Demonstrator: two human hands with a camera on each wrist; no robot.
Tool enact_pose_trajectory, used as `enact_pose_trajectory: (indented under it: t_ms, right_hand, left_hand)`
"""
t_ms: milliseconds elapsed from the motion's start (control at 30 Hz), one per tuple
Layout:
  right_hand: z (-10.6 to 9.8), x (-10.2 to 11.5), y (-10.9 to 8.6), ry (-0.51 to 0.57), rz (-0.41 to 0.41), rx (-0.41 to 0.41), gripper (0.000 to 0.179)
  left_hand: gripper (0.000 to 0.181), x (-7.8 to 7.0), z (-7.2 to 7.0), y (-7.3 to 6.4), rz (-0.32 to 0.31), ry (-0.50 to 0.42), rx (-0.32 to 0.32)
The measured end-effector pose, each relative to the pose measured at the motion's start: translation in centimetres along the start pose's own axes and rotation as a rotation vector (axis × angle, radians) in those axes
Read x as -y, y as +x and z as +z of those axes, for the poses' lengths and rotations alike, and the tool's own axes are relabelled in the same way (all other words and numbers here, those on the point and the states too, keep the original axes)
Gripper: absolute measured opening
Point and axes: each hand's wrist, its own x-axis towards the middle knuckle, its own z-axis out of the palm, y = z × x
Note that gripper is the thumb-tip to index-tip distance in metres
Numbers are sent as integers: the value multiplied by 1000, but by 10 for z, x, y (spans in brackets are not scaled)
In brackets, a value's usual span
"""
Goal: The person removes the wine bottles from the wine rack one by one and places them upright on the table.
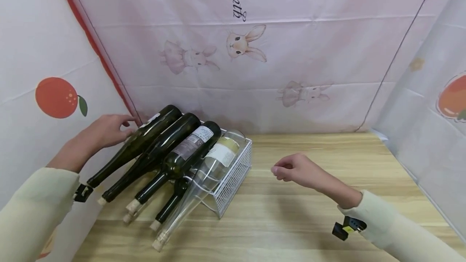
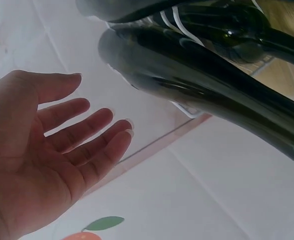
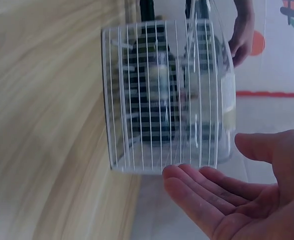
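Observation:
A white wire rack (image 1: 233, 181) holds several corked bottles lying with their necks toward me. The leftmost dark green bottle (image 1: 145, 136) is nearest to my left hand (image 1: 109, 132). In the left wrist view, loosely bent fingers (image 2: 99, 127) stand apart from that bottle, holding nothing. At the rack's right end lies a clear bottle (image 1: 209, 173) with a pale label; beside it is a dark bottle (image 1: 189, 148) with a grey label. My right hand (image 1: 300, 171) hovers right of the rack, fingers loosely curled around nothing. A lower dark bottle (image 1: 174, 201) is partly hidden.
The rack stands on a wood-grain table (image 1: 276, 221), against a pink cloth backdrop (image 1: 313, 60) printed with rabbits. White cloth walls with fruit prints rise at left and right. A small black device (image 1: 347, 227) is strapped to the right wrist.

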Motion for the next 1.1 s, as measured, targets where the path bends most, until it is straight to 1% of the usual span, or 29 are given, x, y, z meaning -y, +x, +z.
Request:
enact_pose_trajectory:
  t_ms: [133, 267, 433, 667, 833, 967, 1100]
  right_hand:
    - [10, 10, 2, 72, 4, 26, 35]
    - [19, 17, 6, 135, 16, 50, 33]
    - [28, 26, 10, 174, 36, 65, 30]
    - [39, 40, 18, 196, 36, 90, 28]
    - [46, 45, 25, 194, 29, 88, 26]
    - [50, 48, 30, 199, 20, 101, 26]
    - [53, 51, 34, 202, 15, 104, 25]
  left_hand:
    - [52, 8, 0, 5, -5, 2, 6]
    - [52, 12, -1, 10, -6, 4, 12]
    - [52, 16, -2, 14, -5, 1, 31]
    - [48, 25, -3, 19, -10, 23, 40]
    - [48, 32, -1, 22, -32, 2, 61]
    - [45, 37, 2, 25, -27, -4, 70]
    - [44, 40, 5, 30, -14, 3, 79]
